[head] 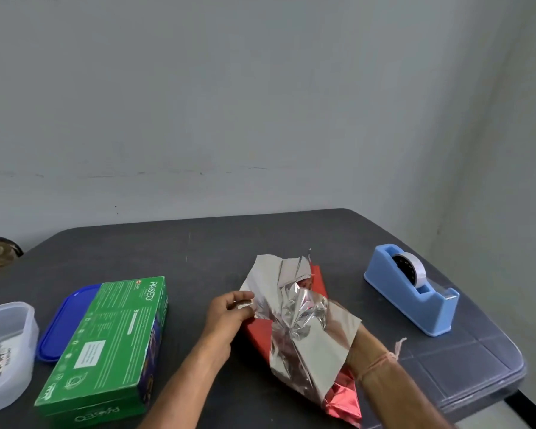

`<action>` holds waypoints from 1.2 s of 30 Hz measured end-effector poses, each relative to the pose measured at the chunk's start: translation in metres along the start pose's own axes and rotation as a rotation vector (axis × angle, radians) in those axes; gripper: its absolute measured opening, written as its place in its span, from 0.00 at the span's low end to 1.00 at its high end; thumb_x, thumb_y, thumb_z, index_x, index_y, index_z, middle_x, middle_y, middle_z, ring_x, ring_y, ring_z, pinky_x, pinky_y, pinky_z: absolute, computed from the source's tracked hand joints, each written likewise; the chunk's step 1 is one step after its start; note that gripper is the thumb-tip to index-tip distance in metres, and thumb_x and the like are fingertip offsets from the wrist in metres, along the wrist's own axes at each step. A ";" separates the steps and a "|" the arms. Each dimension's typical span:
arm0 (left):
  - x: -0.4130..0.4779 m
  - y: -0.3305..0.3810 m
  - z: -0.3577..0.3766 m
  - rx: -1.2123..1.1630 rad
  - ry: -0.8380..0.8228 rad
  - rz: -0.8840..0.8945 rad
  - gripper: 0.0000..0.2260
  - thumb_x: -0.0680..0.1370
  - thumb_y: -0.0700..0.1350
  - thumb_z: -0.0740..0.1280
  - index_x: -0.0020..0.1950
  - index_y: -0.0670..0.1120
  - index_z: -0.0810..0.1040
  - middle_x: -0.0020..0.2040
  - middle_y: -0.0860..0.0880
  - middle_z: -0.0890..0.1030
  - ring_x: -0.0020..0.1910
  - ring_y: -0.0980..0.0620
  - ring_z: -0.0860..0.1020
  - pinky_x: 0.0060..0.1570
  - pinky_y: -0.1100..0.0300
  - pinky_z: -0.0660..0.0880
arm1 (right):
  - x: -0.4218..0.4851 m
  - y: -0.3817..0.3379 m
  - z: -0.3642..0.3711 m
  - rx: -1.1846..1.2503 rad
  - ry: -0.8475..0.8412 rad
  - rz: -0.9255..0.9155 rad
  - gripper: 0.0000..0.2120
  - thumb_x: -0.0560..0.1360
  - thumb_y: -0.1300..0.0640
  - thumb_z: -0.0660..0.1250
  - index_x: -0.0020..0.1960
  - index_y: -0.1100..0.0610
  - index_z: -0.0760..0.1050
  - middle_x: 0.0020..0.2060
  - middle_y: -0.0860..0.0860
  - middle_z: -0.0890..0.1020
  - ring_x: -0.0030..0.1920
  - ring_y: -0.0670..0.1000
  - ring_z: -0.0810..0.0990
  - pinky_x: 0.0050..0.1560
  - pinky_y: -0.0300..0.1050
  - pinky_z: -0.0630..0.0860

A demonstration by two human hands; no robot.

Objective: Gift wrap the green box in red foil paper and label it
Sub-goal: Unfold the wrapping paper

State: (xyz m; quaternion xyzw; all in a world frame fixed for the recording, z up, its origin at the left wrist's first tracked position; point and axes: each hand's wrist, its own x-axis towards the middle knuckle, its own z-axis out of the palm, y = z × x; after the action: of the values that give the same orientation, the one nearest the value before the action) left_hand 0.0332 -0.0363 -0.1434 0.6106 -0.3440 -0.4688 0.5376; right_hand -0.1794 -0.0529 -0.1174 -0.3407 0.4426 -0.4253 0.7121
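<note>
Head view of a dark grey desk (198,249) set against a pale wall (260,103).

The green box (106,351) lies flat on the left part of the desk, unwrapped and well apart from both hands. One long side covers part of a blue lid (62,326). A clear plastic tub (7,345) stands at the far left, just beside the lid. Its contents are too blurred to name.

The red foil paper (304,329) is at the centre, crumpled and partly lifted, its silver underside turned upward. Red shows along the left fold and at the near corner by the desk edge.

The left hand (226,317) is at the sheet's left margin. Its fingers (245,308) are curled, and with the thumb they pinch the foil edge.

The right hand (364,343) reaches under the sheet from the right. Only the back of the hand and the wrist show, the wrist bearing a thread bracelet (381,360). The foil hides this hand's fingers, so whether they grasp the sheet or lie released beneath it cannot be told.

A blue tape dispenser (412,289) stands on the right part of the desk, apart from the foil, with a roll of tape (413,269) seated in it.
</note>
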 end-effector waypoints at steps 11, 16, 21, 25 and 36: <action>-0.012 0.044 -0.039 1.113 0.142 0.680 0.33 0.77 0.66 0.64 0.78 0.50 0.68 0.82 0.44 0.60 0.80 0.42 0.60 0.75 0.45 0.63 | -0.007 -0.054 -0.065 -0.375 0.038 -0.058 0.12 0.81 0.70 0.61 0.40 0.65 0.77 0.35 0.59 0.77 0.32 0.51 0.79 0.35 0.41 0.77; -0.011 -0.003 -0.006 1.360 -0.271 0.278 0.47 0.69 0.81 0.50 0.83 0.59 0.51 0.84 0.50 0.45 0.83 0.47 0.45 0.79 0.39 0.49 | -0.017 -0.092 -0.077 -0.464 0.264 -0.172 0.13 0.83 0.50 0.64 0.61 0.57 0.78 0.52 0.56 0.84 0.50 0.55 0.83 0.51 0.53 0.78; -0.025 -0.024 -0.001 1.360 -0.187 0.182 0.47 0.71 0.79 0.51 0.83 0.57 0.46 0.84 0.49 0.42 0.83 0.45 0.41 0.77 0.35 0.45 | -0.032 -0.089 -0.046 -1.075 0.254 -0.596 0.23 0.82 0.41 0.62 0.75 0.45 0.68 0.65 0.45 0.76 0.65 0.46 0.75 0.61 0.40 0.68; -0.041 -0.020 0.012 1.392 -0.089 0.173 0.47 0.71 0.79 0.49 0.83 0.55 0.47 0.84 0.47 0.43 0.83 0.41 0.43 0.75 0.31 0.49 | -0.007 -0.014 -0.023 -1.693 -0.042 -0.375 0.40 0.73 0.24 0.45 0.82 0.38 0.49 0.83 0.46 0.50 0.82 0.53 0.49 0.80 0.62 0.48; -0.067 -0.031 -0.016 1.392 0.047 0.110 0.46 0.73 0.78 0.50 0.83 0.54 0.45 0.84 0.44 0.41 0.82 0.41 0.38 0.73 0.27 0.45 | 0.028 0.008 -0.072 -1.896 -0.176 -0.353 0.35 0.78 0.27 0.49 0.81 0.35 0.43 0.83 0.46 0.41 0.82 0.53 0.39 0.77 0.68 0.38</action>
State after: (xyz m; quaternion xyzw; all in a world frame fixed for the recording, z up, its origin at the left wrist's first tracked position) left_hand 0.0244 0.0366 -0.1603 0.8048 -0.5831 -0.0980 0.0517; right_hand -0.2362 -0.0827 -0.1602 -0.8657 0.4896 0.0345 0.0982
